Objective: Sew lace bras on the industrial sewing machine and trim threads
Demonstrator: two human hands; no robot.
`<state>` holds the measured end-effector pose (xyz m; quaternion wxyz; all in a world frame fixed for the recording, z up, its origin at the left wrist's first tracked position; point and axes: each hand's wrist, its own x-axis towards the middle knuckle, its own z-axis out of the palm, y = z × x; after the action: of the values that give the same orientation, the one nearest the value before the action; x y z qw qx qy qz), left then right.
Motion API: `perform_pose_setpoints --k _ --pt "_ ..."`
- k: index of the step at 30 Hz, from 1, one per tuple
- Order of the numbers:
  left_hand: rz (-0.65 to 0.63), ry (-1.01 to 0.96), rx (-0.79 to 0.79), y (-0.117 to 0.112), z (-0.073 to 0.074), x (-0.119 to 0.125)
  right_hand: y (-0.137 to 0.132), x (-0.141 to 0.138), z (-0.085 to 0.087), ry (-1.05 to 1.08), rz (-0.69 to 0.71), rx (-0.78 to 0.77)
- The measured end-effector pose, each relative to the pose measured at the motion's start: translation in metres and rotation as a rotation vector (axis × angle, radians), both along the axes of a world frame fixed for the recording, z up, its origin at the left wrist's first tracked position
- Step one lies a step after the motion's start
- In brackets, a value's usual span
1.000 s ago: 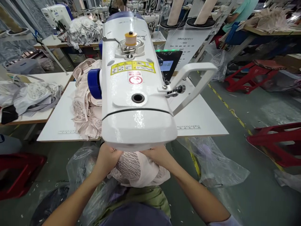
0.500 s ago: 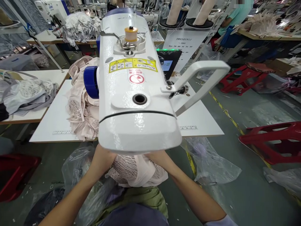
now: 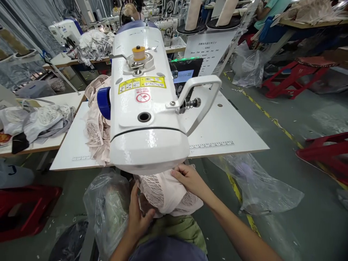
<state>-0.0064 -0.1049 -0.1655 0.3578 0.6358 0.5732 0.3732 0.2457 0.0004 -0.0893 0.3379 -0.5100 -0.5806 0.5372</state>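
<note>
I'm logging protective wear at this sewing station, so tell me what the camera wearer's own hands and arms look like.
The left hand and right hand are both bare, with no gloves or watch visible. The forearms are uncovered too; no sleeves show in view. At the bottom edge, the person's dark bluish-purple clothing shows, with olive-green cloth over the lap.

So the sewing machine (image 3: 149, 145) sits on the counter (image 3: 225, 123), garment pile (image 3: 96, 130) just left of it, screen (image 3: 183, 77) on its right. The front garment (image 3: 170, 192) is below the machine's near end, left hand (image 3: 138, 214) at its left, right hand (image 3: 187, 179) on its right. Stools (image 3: 296, 78) both sides.
</note>
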Motion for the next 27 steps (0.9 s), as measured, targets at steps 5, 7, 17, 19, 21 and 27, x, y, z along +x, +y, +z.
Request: perform_pose_setpoints --k 5,7,17,19,21,27 --pt "0.001 0.305 0.061 -0.025 -0.019 0.028 -0.008 0.009 -0.008 -0.017 -0.005 -0.002" --pt "0.037 0.411 0.088 -0.029 -0.033 0.04 -0.012 0.009 -0.011 -0.008 -0.007 0.003" --pt "0.0 0.636 0.261 -0.011 -0.033 -0.019 -0.031 0.05 -0.009 -0.243 -0.046 0.05" --pt "0.089 0.675 0.312 -0.011 -0.02 -0.025 -0.04 0.085 -0.025 -0.425 -0.088 0.021" --pt "0.074 0.691 0.361 -0.016 -0.016 -0.012 -0.043 0.118 -0.045 -0.645 -0.024 -0.051" --pt "-0.373 0.513 0.084 -0.025 -0.037 0.036 -0.01 0.098 -0.091 -0.8 0.045 0.2"
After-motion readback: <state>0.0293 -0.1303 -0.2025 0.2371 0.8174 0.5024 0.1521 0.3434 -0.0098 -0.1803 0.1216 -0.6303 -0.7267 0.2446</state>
